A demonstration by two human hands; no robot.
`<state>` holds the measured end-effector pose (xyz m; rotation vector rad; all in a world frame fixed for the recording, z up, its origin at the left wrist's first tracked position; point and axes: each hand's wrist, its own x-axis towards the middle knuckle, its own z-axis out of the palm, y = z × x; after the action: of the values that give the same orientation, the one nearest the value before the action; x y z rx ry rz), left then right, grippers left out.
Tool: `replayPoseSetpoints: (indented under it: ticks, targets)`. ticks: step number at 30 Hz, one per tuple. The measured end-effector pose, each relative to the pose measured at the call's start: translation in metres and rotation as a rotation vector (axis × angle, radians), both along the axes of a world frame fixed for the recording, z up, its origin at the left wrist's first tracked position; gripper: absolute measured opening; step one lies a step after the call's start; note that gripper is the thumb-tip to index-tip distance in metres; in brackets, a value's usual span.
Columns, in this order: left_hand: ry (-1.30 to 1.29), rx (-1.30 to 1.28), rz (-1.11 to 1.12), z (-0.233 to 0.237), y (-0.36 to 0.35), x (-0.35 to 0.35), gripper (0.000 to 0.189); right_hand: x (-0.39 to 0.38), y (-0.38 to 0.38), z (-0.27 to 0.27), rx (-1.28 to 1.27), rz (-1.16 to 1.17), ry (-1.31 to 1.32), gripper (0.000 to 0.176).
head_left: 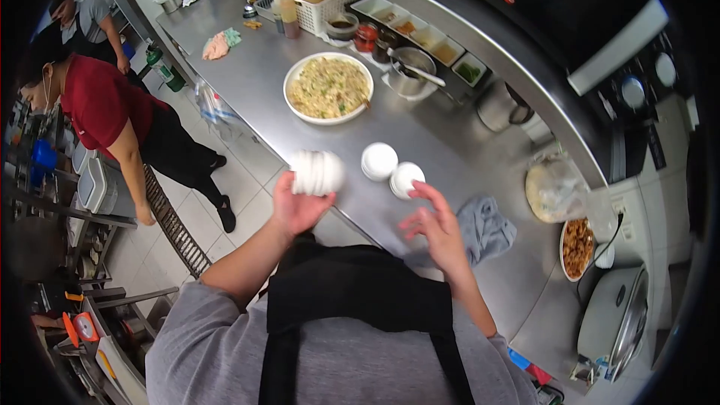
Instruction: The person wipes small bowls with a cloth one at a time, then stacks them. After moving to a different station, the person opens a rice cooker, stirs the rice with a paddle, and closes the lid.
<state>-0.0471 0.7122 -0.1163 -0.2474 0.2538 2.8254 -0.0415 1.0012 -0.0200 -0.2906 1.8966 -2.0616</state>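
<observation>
A stack of small white bowls (318,172) is tilted sideways in my left hand (300,208), which is closed around it near the counter's front edge. My right hand (437,229) has its fingers apart and holds nothing. Its fingertips are right at the edge of a small white stack (406,179) on the steel counter (330,148). Beside that one stands another small white stack (379,161). Farther back lies a large white bowl (287,95) filled with fried rice (328,87).
A grey cloth (486,231) lies right of my right hand. Along the back stand a metal pot (411,86), sauce bottles (287,13) and ingredient trays (409,26). A rice cooker (611,322) sits at the right. Another person in a red shirt (105,94) bends at the left.
</observation>
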Motion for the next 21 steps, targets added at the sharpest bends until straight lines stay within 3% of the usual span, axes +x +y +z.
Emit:
replayPoseSetpoints:
  ticks: [4, 8, 10, 12, 14, 16, 18, 21]
  targets:
    - [0.098, -0.091, 0.187, 0.015, -0.109, -0.075, 0.053, -0.033, 0.024, -0.023, 0.046, -0.405, -0.073, 0.031]
    - [0.196, -0.258, 0.288, 0.031, -0.210, -0.192, 0.054, -0.047, 0.058, -0.072, 0.386, -0.870, -0.129, 0.025]
    - [0.220, -0.394, 0.331, 0.031, -0.258, -0.263, 0.053, -0.042, 0.055, -0.079, 0.631, -0.921, -0.301, 0.023]
    - [0.159, -0.482, 0.404, 0.037, -0.292, -0.335, 0.050, -0.031, 0.075, -0.133, 1.062, -0.898, -0.042, 0.020]
    - [0.136, -0.573, 0.442, 0.044, -0.320, -0.404, 0.047, -0.019, 0.049, -0.131, 1.198, -0.844, 0.079, 0.024]
    - [0.116, -0.656, 0.484, 0.038, -0.344, -0.476, 0.049, 0.001, 0.050, -0.167, 1.387, -0.912, 0.283, 0.031]
    - [0.040, -0.872, 0.520, 0.050, -0.349, -0.526, 0.048, 0.014, 0.020, -0.155, 1.430, -0.935, 0.110, 0.037]
    - [-0.070, -0.972, 0.405, 0.036, -0.357, -0.594, 0.049, 0.041, 0.005, -0.162, 1.525, -0.816, 0.205, 0.039]
